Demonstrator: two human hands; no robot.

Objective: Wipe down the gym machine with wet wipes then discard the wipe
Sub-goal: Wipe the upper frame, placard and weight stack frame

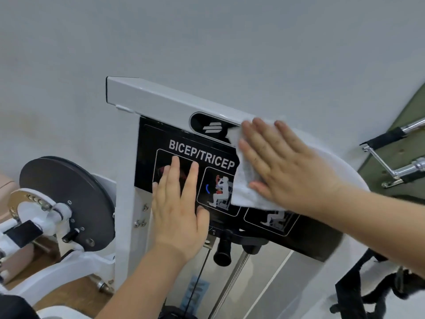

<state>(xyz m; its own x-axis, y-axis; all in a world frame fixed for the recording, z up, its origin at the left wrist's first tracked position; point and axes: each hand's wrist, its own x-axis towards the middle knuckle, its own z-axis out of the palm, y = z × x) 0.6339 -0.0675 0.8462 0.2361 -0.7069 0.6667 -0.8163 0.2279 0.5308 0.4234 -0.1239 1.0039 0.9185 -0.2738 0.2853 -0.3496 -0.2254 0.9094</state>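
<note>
On the black BICEP/TRICEP placard (161, 139), pressing a wet wipe (246, 187) under straight-fingered right hand (282, 166), bracing with flat, empty left hand (179, 203); could slip loose, seemingly unpinched.

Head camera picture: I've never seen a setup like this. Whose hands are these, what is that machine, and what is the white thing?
There is no robot here. A person wears a camera on the head, so you are looking forward and down at their own two hands. The white thing in front is a gym machine. Its black sign reads BICEP/TRICEP and shows small exercise drawings. The right hand lies flat on a white wet wipe and presses it against the machine, over the right part of the sign. The left hand rests flat on the sign and holds nothing. On the left is a dark round wheel, which is part of the machine.
</note>
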